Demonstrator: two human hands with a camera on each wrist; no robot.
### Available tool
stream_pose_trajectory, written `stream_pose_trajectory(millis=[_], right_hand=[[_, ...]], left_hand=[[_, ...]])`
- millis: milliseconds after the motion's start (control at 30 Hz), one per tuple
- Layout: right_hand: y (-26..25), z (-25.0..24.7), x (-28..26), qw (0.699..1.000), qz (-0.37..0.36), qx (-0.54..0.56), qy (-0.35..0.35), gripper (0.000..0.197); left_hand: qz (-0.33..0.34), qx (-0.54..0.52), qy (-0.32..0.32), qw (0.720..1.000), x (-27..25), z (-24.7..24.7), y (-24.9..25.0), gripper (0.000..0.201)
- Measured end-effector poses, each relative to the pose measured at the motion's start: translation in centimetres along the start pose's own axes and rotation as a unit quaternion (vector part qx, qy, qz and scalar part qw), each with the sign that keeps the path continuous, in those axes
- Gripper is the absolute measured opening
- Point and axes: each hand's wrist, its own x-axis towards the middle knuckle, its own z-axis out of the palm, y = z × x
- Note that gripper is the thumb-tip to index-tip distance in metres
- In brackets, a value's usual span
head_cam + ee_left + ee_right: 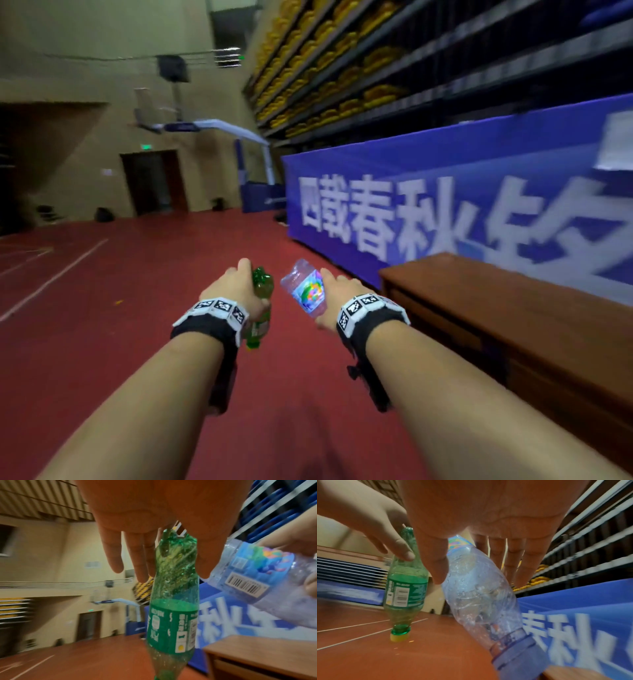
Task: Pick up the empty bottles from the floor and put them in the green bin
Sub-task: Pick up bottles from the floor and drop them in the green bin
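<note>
Two empty bottles hang cap-down above a red gym floor (102, 308), one in each hand. A left hand (233, 291) pinches the crumpled base of a green bottle (173, 601) between thumb and fingers, the other fingers straight; its green label carries small print, too blurred to read, and a barcode that shows from the right wrist. A right hand (337, 294) wraps thumb and fingers round a clear bottle (479, 595), whose blue, multicoloured label (257, 566) bears a barcode seen only from the left wrist. Only the right wrist view shows the caps: yellow (399, 637) on the green bottle, pale blue (520, 655) on the clear one. A blue banner (462, 192) to the right reads in part "四载春秋"; a brown wooden desk (513, 308) stands before it, yellow seats (325, 44) tiered above, a basketball hoop stand (260, 154) beyond. No view shows a green bin.
</note>
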Motion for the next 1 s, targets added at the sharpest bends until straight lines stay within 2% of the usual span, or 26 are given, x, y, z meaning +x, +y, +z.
stream_pose_trajectory(millis=[100, 200, 333, 467, 600, 733, 800, 900, 1000], right_hand=[[12.2, -4.6, -4.8, 0.994, 0.104, -0.015, 0.043, 0.095], [24.6, -8.6, -11.1, 0.974, 0.211, -0.028, 0.076, 0.098], [39.6, -13.8, -20.2, 0.936, 0.337, -0.032, 0.099, 0.101], [51.9, -17.6, -29.2, 0.892, 0.434, -0.047, 0.115, 0.089], [60.7, -20.1, -37.0, 0.860, 0.497, -0.059, 0.102, 0.085], [68.9, -21.0, -42.0, 0.817, 0.559, -0.044, 0.131, 0.087], [71.2, -21.1, -43.2, 0.811, 0.570, -0.034, 0.126, 0.088], [76.7, -21.1, -45.2, 0.791, 0.601, -0.019, 0.112, 0.090], [82.2, -20.7, -46.4, 0.774, 0.622, -0.011, 0.118, 0.081]], left_hand=[[0.113, -0.048, -0.005, 0.992, 0.1, 3.0, 14.9, 0.056], [0.215, -0.087, -0.035, 0.972, -1.7, 6.4, 29.7, 0.062], [0.307, -0.116, -0.087, 0.941, -5.4, 10.3, 48.2, 0.061], [0.392, -0.134, -0.133, 0.901, -10.2, 13.8, 64.0, 0.058], [0.455, -0.150, -0.182, 0.858, -15.2, 17.3, 76.3, 0.061], [0.515, -0.150, -0.214, 0.816, -19.2, 21.1, 86.6, 0.062], [0.529, -0.147, -0.224, 0.805, -19.9, 22.4, 89.3, 0.064], [0.551, -0.132, -0.249, 0.786, -21.0, 26.6, 96.0, 0.071], [0.580, -0.111, -0.266, 0.762, -21.7, 30.6, 102.1, 0.071]])
